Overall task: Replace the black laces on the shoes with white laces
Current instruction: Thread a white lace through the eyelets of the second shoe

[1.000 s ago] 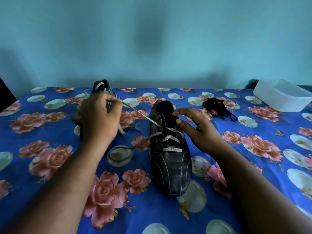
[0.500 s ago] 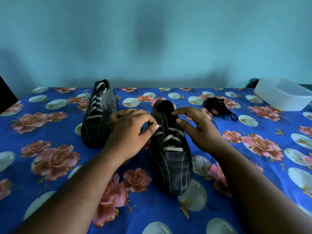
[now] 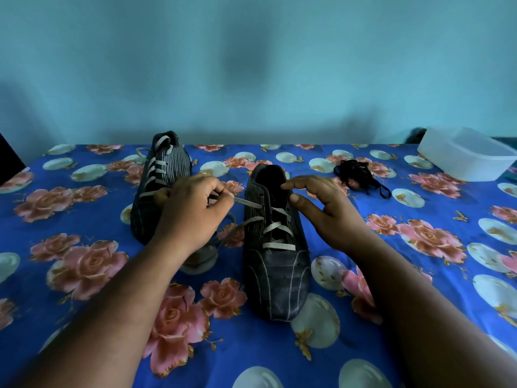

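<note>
beside the near shoe (image 3: 277, 264), a white lace (image 3: 247, 202) is pinched by the left hand (image 3: 193, 211); the right hand (image 3: 326, 208) is held loosely open, empty.

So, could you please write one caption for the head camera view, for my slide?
Left hand pulls a white lace through the near shoe; right hand hovers open beside it.

No text, label, brand name, number or sign can be read anywhere in the head view. The two dark shoes show only pale stitched lines, with no legible logo. The cloth under them carries a printed pattern of roses and pale round shapes but no lettering, and the white container at the far right is plain on the sides that show.
</note>
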A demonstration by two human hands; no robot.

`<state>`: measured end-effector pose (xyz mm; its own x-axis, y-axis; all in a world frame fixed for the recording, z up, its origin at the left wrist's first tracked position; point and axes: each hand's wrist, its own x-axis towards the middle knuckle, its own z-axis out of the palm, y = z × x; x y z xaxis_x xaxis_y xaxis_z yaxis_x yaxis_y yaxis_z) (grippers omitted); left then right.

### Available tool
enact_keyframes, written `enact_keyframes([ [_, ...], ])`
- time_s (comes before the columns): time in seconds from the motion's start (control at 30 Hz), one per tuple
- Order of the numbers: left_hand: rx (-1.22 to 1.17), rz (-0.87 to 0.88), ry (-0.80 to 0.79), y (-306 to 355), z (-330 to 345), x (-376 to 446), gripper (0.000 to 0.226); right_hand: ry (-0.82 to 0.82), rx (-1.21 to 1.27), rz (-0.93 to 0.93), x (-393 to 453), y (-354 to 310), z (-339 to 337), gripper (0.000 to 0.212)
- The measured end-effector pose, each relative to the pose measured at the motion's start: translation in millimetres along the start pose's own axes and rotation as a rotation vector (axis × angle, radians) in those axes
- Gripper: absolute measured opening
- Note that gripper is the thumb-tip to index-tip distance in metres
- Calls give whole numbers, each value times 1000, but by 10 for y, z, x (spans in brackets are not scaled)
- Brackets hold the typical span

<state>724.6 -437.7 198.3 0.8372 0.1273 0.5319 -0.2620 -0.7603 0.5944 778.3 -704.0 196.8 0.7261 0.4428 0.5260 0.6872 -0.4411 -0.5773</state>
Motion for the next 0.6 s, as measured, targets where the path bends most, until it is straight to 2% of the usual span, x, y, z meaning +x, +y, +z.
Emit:
enact_keyframes([
  [0.13,17,103,-5,56,-9,-20,19,51,17,-101,-4,-84,-100,8],
  [0.27,11,189,-71,174,-3,-57,29,-115,57,-114,-22,-118,-174,13],
  [0.4,84,248,-90,241,23,-109,31,-158,38,-86,-28,-111,-126,8],
  [0.5,86,223,-73,246,45,-116,29,-162,111,7,-33,-143,-95,5],
  [0.6,11,182,-97,232,58,-107,23,-232,332,166,-25,-211,-90,6],
])
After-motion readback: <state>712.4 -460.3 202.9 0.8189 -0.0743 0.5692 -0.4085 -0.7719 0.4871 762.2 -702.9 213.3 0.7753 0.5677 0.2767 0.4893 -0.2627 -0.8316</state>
